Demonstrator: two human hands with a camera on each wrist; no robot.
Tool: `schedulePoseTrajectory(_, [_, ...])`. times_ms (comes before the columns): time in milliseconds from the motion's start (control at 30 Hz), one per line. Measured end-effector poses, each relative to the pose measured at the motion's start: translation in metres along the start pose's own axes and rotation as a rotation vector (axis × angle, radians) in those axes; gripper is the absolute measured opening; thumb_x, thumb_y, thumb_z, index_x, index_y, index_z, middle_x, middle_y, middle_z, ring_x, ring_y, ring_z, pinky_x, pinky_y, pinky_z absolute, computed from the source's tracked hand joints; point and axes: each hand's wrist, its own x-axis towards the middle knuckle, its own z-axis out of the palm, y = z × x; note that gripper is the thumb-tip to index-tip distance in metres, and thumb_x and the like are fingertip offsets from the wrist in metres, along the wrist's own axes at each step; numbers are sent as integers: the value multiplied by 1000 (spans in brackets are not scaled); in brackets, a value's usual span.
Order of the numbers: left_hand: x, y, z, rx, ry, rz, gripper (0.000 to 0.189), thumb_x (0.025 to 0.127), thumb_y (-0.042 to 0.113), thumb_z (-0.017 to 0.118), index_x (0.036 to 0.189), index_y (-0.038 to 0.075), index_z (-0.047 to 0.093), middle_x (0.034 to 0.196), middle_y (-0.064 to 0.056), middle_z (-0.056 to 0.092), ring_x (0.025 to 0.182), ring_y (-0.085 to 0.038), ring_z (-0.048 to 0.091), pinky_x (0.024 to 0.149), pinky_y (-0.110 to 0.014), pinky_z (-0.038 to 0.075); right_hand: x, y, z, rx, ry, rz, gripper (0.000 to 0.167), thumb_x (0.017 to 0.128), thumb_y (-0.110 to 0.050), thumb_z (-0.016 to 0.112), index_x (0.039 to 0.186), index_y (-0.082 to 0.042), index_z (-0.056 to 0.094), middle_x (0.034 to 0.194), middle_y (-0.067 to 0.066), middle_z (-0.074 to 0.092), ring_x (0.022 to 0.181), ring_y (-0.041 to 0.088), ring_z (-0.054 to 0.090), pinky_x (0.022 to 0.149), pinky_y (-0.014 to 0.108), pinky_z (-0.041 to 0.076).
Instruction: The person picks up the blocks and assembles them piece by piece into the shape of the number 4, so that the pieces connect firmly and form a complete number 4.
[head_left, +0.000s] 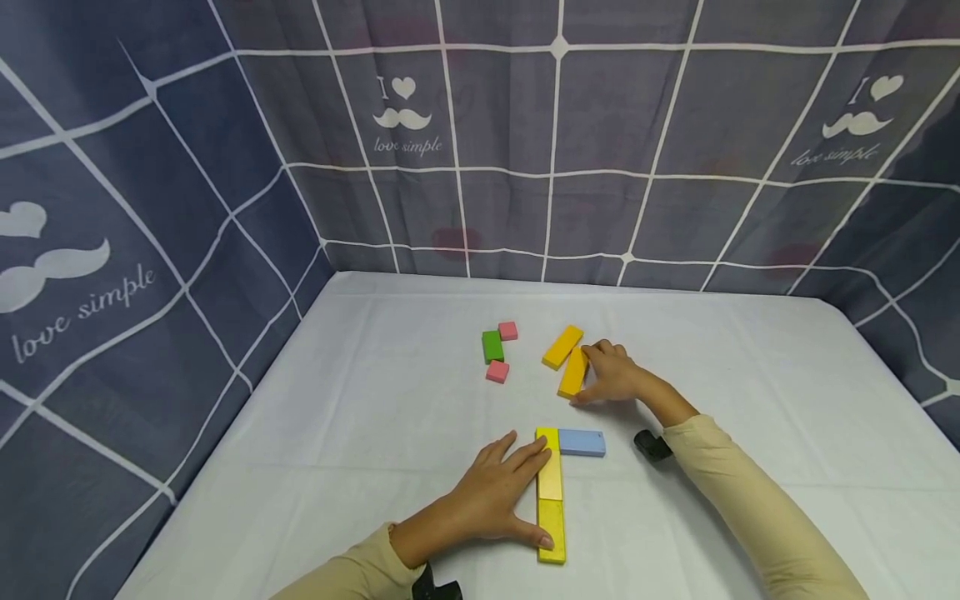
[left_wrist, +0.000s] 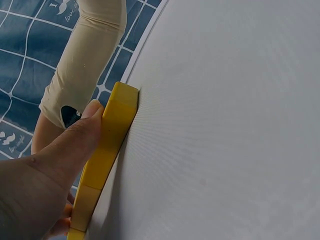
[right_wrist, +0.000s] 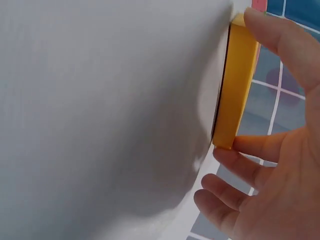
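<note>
Nearest, the left hand (head_left: 491, 496) lies with its fingers spread, thumb on a bright yellow rectangular block (head_left: 551, 525) and fingertips ahead on the paler yellow rectangular block (head_left: 551, 479) end to end with it. Light, even pressure should hold this row straight without skewing the joint. Just right of those fingertips, a light blue rectangular block (head_left: 582, 443) meets the row's far end at a right angle. Farther out, the right hand (head_left: 615, 373) pinches an orange-yellow rectangular block (head_left: 573, 373) by its two ends, thumb at the near one. That end grip seems sound; a straight lift would best spare the matching orange-yellow block (head_left: 562, 347) close beyond it; whether they touch is hard to tell. Left of the right hand sit a green rectangular block (head_left: 492, 347) and two small pink blocks (head_left: 497, 372).
</note>
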Motion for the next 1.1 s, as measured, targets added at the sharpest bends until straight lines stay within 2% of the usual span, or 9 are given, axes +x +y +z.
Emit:
schedulePoseTrajectory(333, [0,1,-1,-8,-9,-6,104,63,77,56,145,22,24,152,8,19,138,-33,19,108,-49,24,-8,-17,3,-13,-33,-105,100,65,-52,76,138,1,33,132,21,39,114,36,38,93,50,39])
schedulePoseTrajectory(567, [-1,0,0,-15,-1,1,103,63,78,54,145,22,25,152,8,19,138,-33,19,108,-49,24,-14,-29,4,-19,-67,-215,97,65,-50,76,137,1,36,132,19,41,113,38,38,92,52,37])
schedulePoseTrajectory(800, [0,-1,0,-24,-6,0,103,63,78,55,145,22,25,152,8,18,138,-33,19,108,-49,24,-14,-34,2,-8,-99,-226,82,74,-42,72,136,-1,39,135,20,41,117,38,36,98,53,34])
schedulePoseTrajectory(1100, [0,0,-1,-20,-10,-2,103,63,78,54,145,22,25,152,8,19,138,-33,18,108,-49,24,-11,-35,3,15,-111,-246,80,76,-45,69,136,-1,39,135,19,40,117,37,38,97,52,36])
